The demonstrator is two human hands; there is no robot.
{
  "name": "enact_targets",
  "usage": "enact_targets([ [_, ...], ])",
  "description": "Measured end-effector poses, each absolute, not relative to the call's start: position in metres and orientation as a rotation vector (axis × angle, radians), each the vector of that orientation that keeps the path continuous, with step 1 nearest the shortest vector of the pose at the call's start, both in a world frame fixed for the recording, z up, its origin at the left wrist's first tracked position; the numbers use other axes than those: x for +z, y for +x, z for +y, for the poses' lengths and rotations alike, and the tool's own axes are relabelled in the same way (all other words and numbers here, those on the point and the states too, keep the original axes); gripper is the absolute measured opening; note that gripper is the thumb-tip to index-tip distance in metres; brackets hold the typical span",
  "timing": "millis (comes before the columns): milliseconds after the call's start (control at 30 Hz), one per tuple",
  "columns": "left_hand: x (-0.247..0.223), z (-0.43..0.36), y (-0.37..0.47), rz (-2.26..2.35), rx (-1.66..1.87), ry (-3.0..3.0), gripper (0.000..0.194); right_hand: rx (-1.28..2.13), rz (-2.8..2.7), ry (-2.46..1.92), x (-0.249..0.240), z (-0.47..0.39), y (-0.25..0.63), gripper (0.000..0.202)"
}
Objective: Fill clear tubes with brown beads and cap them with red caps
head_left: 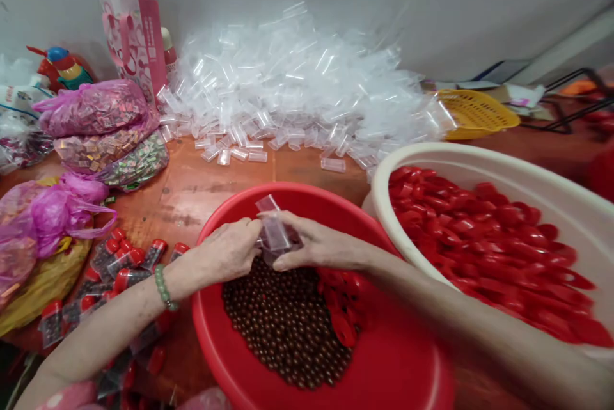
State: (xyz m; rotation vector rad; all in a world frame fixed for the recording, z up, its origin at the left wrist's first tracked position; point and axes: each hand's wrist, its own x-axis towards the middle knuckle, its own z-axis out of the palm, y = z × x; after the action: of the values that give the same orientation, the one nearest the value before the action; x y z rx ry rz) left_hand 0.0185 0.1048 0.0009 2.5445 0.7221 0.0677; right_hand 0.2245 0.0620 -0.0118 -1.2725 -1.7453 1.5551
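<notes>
Over a large red basin (pixel 393 359), both hands meet around a small bunch of clear plastic tubes (pixel 275 234). My right hand (pixel 309 240) grips the bunch from the right, thumb below and fingers above. From the left, my left hand (pixel 235 245) has its fingers closed against the same tubes; its fingertips are partly hidden. Below the hands, shiny dark brown beads or balls (pixel 288 327) fill part of the basin. Red plastic pieces (pixel 343 314) lie beside them on the right.
A white basin (pixel 480 157) of red plastic pieces stands at right. Behind is a heap of clear tubes (pixel 297 90), with a yellow basket (pixel 480 112) beside it. Filled red-capped tubes (pixel 129 266), pink bags (pixel 100 109) and a pink gift bag (pixel 129 39) are at left.
</notes>
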Motion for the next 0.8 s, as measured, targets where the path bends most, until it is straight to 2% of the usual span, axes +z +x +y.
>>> enact_targets([
  [100, -0.011, 0.100, 0.017, 0.832, -0.033, 2.623, 0.023, 1.433, -1.875, -1.328, -0.025, 0.066, 0.222, 0.070],
  [233, -0.008, 0.099, 0.018, 0.886, -0.017, 2.638, 0.025, 1.311, -1.824, -1.332, -0.028, 0.070, 0.226, 0.040],
  [333, 0.002, 0.100, 0.019, 0.840, 0.028, 2.589, 0.028, 1.281, -1.774, -1.329, -0.021, 0.063, 0.233, 0.038],
  [400, 0.007, 0.101, 0.020, 0.813, 0.203, 2.376, 0.037, 1.363, -1.717, -1.279, -0.012, 0.054, 0.237, 0.045],
  [500, 0.011, 0.101, 0.024, 0.728, 0.465, 1.835, 0.043, 1.555, -1.545, -1.181, 0.001, 0.041, 0.236, 0.067],
  [567, 0.013, 0.099, 0.027, 0.649, 0.530, 1.621, 0.047, 1.665, -1.451, -1.139, 0.007, 0.035, 0.233, 0.072],
  [733, 0.020, 0.089, 0.025, 0.522, 0.535, 1.692, 0.042, 1.854, -1.280, -1.008, 0.010, 0.027, 0.226, 0.044],
  [800, 0.021, 0.086, 0.024, 0.526, 0.557, 1.593, 0.049, 1.902, -1.205, -0.960, 0.011, 0.025, 0.226, 0.039],
])
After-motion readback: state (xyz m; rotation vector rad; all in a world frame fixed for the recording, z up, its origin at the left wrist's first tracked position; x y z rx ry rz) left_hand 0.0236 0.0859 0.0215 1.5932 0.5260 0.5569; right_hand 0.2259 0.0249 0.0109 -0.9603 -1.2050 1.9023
